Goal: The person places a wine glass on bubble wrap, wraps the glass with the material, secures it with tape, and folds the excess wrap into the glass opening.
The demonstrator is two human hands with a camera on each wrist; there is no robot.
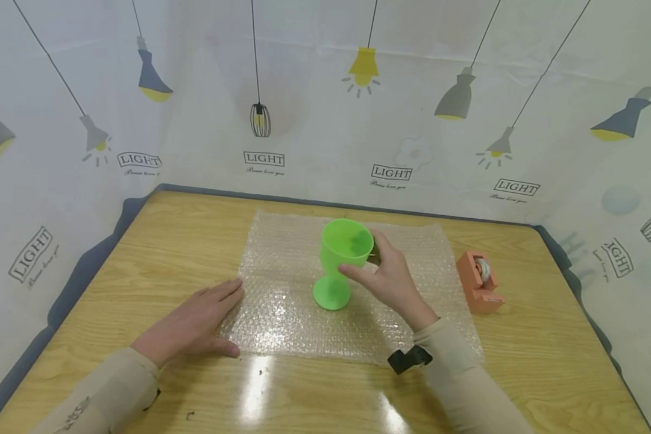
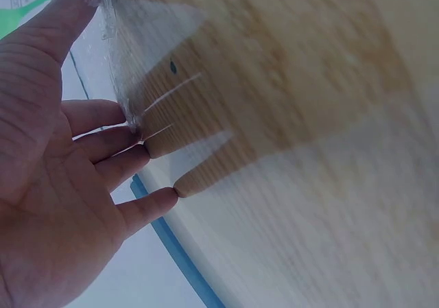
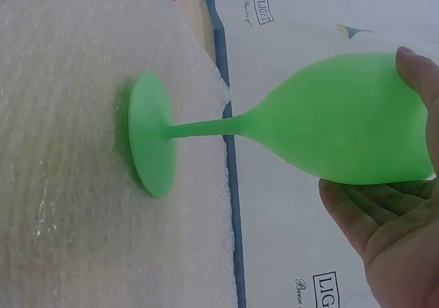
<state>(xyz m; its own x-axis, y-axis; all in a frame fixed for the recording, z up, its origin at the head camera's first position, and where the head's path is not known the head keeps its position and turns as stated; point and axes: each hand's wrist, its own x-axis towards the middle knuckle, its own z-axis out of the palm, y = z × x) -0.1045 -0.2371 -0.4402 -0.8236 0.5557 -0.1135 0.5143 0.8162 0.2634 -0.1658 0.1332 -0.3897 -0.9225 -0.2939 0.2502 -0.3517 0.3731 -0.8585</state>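
Note:
A green goblet [image 1: 333,265] stands upright, or nearly so, over the sheet of bubble wrap [image 1: 282,325] on the table. My right hand [image 1: 387,277] holds its bowl from the right, thumb on the near side and fingers on the far side. In the right wrist view the goblet [image 3: 336,119] shows its thin stem and round foot close to the wrap. My left hand [image 1: 201,319] rests at the wrap's left edge, fingers extended. The left wrist view shows the fingertips of the left hand [image 2: 68,164] touching the table and the wrap's edge.
An orange tape dispenser [image 1: 477,283] with a roll of tape stands right of the bubble wrap. Bare wooden table [image 1: 141,265] shows around the sheet. Behind and at both sides hangs a white cloth [image 1: 314,78] printed with lamps.

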